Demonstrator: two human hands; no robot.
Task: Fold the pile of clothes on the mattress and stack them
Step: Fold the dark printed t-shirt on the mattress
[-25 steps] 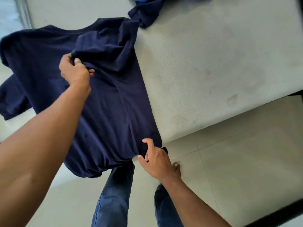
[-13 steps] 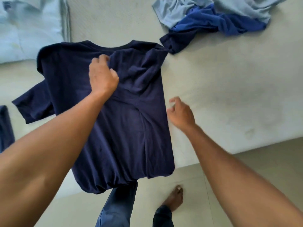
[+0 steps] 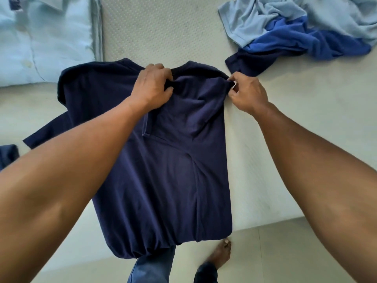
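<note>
Far left first: a pale blue shirt (image 3: 40,37) lies flat toward the far-left corner of the mattress (image 3: 163,27), buttons showing, and a scrap of dark blue cloth (image 3: 8,156) peeks in at the left edge; what it is, I cannot tell. Centre stage now, the navy T-shirt (image 3: 173,170), spread out in the middle of the mattress with its collar toward the far edge and its hem spilling over the near edge. Its left sleeve lies out flat toward the left edge, while its right side is folded in over the body, leaving a straight edge down the right. The left hand (image 3: 153,86) is on it just below the collar, fingers curled round a bunch of navy fabric, a firm grip. The right hand (image 3: 246,92) is at the shirt's right shoulder, thumb and fingertips pinching the corner of the fold. Both arms reach in from the near side. Off to the right, the pile of clothes (image 3: 306,27) sits crumpled at the far-right corner, apart from the T-shirt: light blue on top, brighter blue under it, a navy piece poking out nearest the right hand. Below the near edge there is floor (image 3: 285,252), a jeans leg (image 3: 151,266) and a bare foot (image 3: 219,252).
</note>
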